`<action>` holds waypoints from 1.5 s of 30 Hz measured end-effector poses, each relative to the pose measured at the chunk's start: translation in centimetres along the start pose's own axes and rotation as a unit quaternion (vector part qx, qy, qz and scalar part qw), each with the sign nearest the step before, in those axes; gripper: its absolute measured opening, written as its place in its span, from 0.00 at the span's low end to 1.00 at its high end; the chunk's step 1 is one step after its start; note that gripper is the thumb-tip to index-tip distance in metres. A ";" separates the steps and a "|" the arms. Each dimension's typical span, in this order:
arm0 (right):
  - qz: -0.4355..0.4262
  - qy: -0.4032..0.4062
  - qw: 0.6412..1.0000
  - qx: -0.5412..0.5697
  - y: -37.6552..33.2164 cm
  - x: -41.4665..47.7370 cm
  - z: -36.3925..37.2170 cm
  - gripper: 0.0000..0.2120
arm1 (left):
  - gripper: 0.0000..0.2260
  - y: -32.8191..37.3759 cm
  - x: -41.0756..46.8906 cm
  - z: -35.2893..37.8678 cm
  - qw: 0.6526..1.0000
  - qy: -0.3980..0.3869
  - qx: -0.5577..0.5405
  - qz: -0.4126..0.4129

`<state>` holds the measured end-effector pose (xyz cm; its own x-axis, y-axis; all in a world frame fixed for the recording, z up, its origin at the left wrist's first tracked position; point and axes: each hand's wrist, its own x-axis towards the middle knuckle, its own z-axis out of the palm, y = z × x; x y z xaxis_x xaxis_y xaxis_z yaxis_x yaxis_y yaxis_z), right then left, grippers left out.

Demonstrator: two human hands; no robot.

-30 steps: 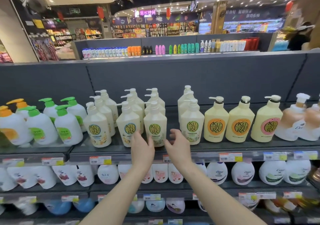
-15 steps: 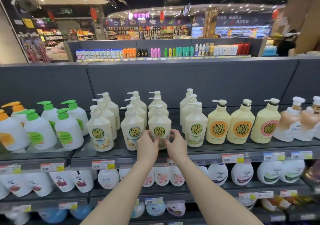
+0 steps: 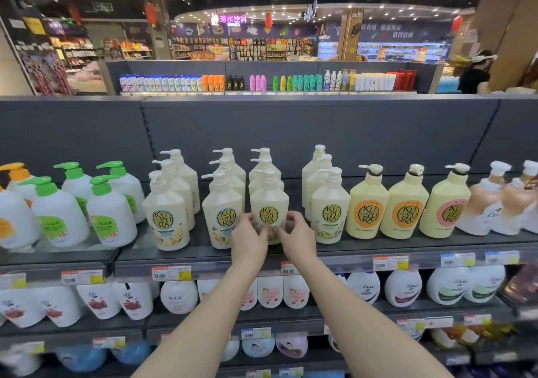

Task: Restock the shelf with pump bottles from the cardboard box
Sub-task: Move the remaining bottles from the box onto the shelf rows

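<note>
L hand [image 3: 249,239] + R hand [image 3: 297,237] both clamp 1 cream pump bottle [image 3: 269,200], fingers curled at label sides. Bottle upright on dark shelf [image 3: 203,256], front of row. Below grip: price tags [image 3: 171,272]. Beyond: lit store aisle [image 3: 262,82].

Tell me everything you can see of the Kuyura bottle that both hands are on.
The cream pump bottle looks like matte plastic: sloped shoulders, a pale pump head with its spout pointing left, a round green label reading KUYURA. It stands upright at the front of its row on the dark shelf, matching bottles behind it. The left hand holds its lower left side, the right hand its lower right, fingers curled at the label's edges. The hands hide its base.
</note>
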<state>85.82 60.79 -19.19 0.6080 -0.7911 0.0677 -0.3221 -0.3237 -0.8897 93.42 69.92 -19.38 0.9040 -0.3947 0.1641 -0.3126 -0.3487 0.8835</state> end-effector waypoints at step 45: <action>0.008 0.067 0.995 0.068 5.3 1.7 -11.2 0.20 | 0.19 6.8 -3.0 10.8 0.997 -0.064 0.041 0.006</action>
<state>76.99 51.91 -18.75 0.4986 -0.8606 0.1041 -0.2252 -0.2445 -0.9431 85.42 59.58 -18.63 0.8575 -0.5022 0.1120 -0.3504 -0.4105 0.8418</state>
